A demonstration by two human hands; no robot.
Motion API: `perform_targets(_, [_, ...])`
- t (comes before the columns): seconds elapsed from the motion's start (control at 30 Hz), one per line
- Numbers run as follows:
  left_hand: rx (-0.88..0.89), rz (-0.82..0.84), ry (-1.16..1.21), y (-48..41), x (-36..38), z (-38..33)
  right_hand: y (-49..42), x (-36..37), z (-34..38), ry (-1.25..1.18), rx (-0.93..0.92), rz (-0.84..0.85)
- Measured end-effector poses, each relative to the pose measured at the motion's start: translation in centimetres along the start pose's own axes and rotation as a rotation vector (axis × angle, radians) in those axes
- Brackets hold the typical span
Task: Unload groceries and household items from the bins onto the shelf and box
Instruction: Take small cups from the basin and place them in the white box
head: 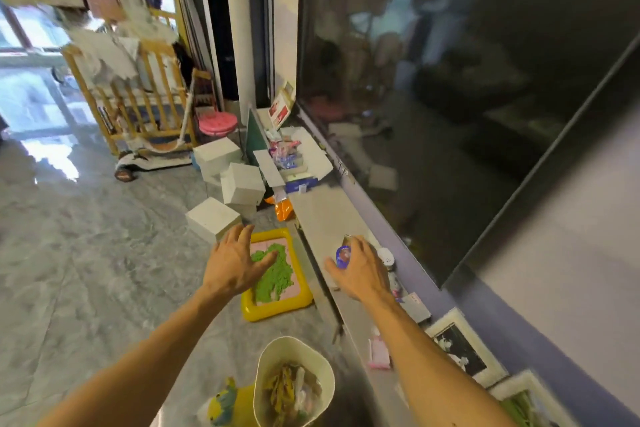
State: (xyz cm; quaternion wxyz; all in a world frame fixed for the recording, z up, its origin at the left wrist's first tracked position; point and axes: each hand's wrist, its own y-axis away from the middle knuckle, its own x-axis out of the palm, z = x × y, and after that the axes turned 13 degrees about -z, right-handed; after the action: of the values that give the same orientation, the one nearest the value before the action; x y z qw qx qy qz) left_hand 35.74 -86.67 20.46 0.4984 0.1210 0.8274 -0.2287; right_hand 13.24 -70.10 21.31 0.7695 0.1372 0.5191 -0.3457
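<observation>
My right hand (362, 270) grips a small blue round item (343, 256) together with a flat packet above the long low shelf (322, 215) under the big dark screen. My left hand (235, 260) hovers with its fingers spread over the yellow tray of green sand (277, 270) and holds nothing. A cream bin (294, 347) full of wrapped items stands on the floor near my feet. Farther along the shelf lies an open white box (317, 152) holding pink and blue packets.
Small jars (386, 256) and cards sit on the shelf by my right hand; framed pictures (460, 347) lean against the purple wall. White cubes (239, 180), an orange bag (284, 210), a yellow toy (225, 402), a wooden crib (138, 97) and a pink stool (218, 123) stand on the marble floor.
</observation>
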Motion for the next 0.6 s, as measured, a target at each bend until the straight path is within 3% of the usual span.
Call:
perform_targets(0.17, [0.089,-0.077,0.028,-1.0,-5.7,-2.9,2.0,-7.1,2.3,0.017,0.035,-0.152])
perform_targets(0.33, [0.334,-0.077,0.023,0.9,-8.8,-5.7,7.6,-11.6,3.0,0.056,0.127,-0.243])
perform_targets(0.6, [0.563,0.05,0.138,8.9,-9.5,-14.9,21.4,-17.9,-0.8,0.144,0.413,-0.446])
